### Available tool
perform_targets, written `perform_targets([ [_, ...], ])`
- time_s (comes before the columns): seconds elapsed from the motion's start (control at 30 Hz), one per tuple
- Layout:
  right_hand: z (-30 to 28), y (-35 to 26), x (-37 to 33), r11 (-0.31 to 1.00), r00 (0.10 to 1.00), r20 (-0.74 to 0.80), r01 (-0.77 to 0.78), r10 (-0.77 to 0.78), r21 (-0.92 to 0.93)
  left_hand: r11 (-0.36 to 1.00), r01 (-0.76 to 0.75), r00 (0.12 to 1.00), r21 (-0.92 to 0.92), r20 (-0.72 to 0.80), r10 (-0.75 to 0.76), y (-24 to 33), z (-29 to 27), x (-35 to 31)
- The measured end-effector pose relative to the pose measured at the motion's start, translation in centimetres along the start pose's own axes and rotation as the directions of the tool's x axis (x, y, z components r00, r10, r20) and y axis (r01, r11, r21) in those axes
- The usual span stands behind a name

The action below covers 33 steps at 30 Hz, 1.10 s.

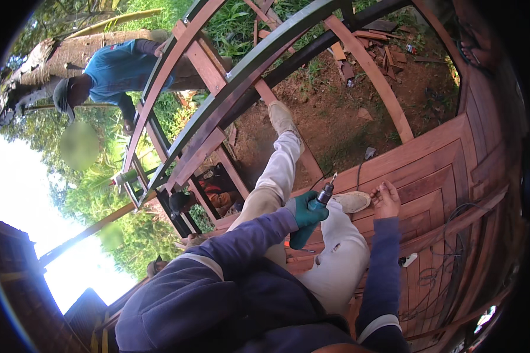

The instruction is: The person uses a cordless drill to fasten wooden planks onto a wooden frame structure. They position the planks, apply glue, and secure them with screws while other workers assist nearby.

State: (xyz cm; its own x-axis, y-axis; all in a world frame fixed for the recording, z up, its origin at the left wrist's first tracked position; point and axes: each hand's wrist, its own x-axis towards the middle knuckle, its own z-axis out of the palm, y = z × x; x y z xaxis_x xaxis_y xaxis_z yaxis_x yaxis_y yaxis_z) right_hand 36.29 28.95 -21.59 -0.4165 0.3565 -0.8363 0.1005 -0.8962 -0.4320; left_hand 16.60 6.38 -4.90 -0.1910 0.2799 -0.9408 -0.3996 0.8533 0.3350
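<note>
Holding the drill (323, 197) between the legs (338, 250), the left hand (305, 212) is clasping it in gloved fingers, probably so the bit (334, 177) is pointing forward, clear of the body. The right hand (386, 200) is hovering nearby with bent fingers; whether they are pinching anything, I cannot tell. Both boots (353, 202) are resting on woodwork (415, 176), seemingly giving steady footing.

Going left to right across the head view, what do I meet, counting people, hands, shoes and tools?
Co-worker in a blue shirt → the person's left shoe → gloved left hand gripping a drill → right shoe → bare right hand.
</note>
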Motion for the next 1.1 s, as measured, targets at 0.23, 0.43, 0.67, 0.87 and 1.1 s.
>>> perform_targets([
  [0.23,15.8,-8.6,-11.4,0.989,0.984,0.169,0.080,-0.059,-0.125,0.969,-0.240,0.967,0.062,0.108,0.233,4.5,1.0,-5.1],
  [0.43,20.2,-10.3,-14.1,0.914,0.982,0.178,0.131,-0.065,-0.384,0.951,-0.300,0.938,-0.072,0.159,0.308,4.1,-2.0,-6.9],
  [0.67,26.5,-11.5,-13.7,0.742,0.967,0.252,0.192,-0.031,-0.642,0.933,-0.359,0.931,0.032,0.088,0.355,5.4,-8.7,-8.4],
  [0.87,29.9,-11.1,-12.7,0.691,0.945,0.328,0.240,-0.005,-0.682,0.938,-0.340,0.934,-0.059,0.091,0.345,5.7,-11.9,-9.2],
  [1.1,32.8,-10.8,-12.1,0.697,0.939,0.341,0.215,0.045,-0.684,0.945,-0.289,0.944,-0.151,0.120,0.308,5.9,-13.8,-9.8],
])
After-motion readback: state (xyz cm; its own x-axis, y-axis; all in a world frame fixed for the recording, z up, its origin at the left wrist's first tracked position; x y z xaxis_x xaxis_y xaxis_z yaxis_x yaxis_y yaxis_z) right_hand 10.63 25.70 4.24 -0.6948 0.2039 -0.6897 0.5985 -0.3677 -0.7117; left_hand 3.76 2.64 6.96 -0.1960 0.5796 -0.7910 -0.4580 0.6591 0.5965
